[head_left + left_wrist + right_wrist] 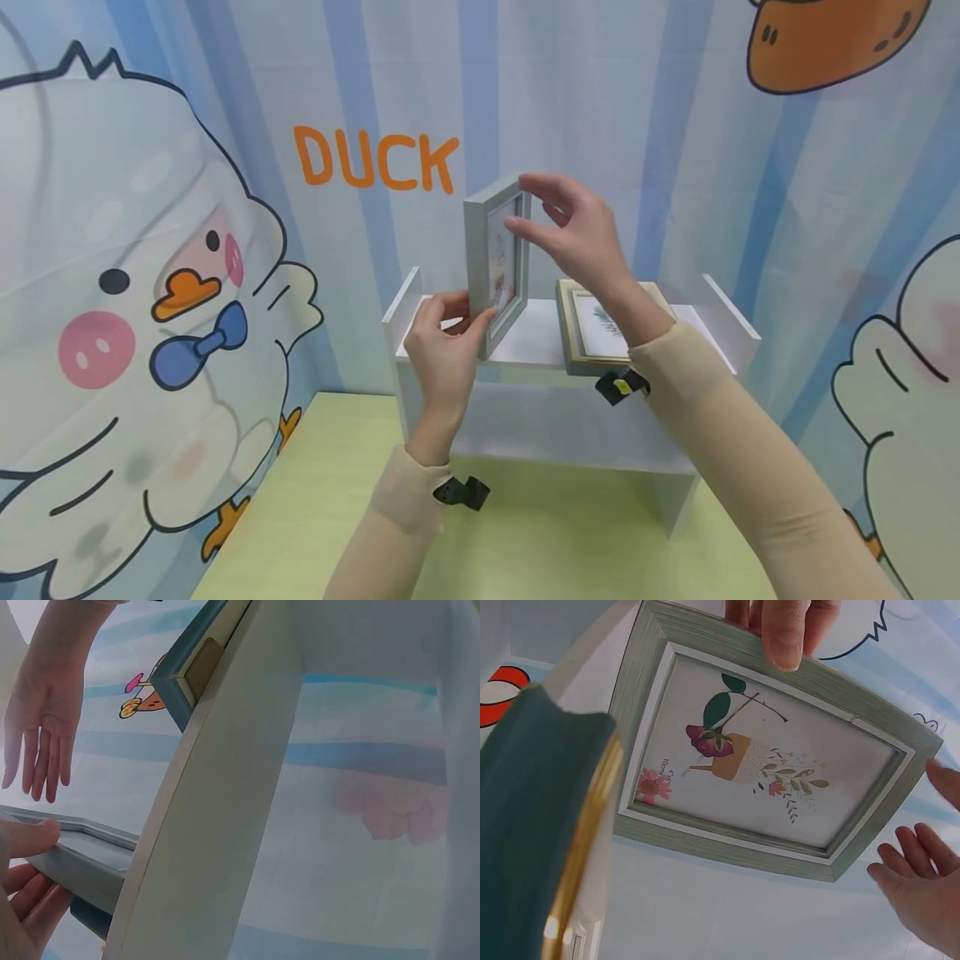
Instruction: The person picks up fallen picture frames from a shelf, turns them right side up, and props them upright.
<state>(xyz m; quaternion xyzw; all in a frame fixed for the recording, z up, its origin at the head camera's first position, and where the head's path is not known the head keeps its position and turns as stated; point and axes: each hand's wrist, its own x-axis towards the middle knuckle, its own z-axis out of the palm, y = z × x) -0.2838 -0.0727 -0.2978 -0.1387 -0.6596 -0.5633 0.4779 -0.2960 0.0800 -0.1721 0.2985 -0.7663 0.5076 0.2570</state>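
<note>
Already lying flat on the right of the top board (536, 330) of a white panel shelf unit (570, 425): a gold-rimmed, teal-sided rectangular picture frame (592, 332) with a leaf print. Not yet set down: a grey-green, wood-grained rectangular picture frame (499, 258) with a flower print, held upright near the left part of the board. Gripped at one long side by the left hand (444, 348), thumb on the front, fingers behind. Around the upper corner, the right hand (577, 229), with fingers loosely extended and wide, seemingly not gripping. Judged partway: one piece down, one in hand, with setting down and release probably left.

Bounded at both ends by upright white side panels (405, 293). Open board between the left panel and the gold-rimmed frame; tighter on the right, under the cream sleeve (720, 425). Jutting past the front edge, the gold-rimmed frame's corner, so easily knocked. Cannot tell about contact between held frame and board.
</note>
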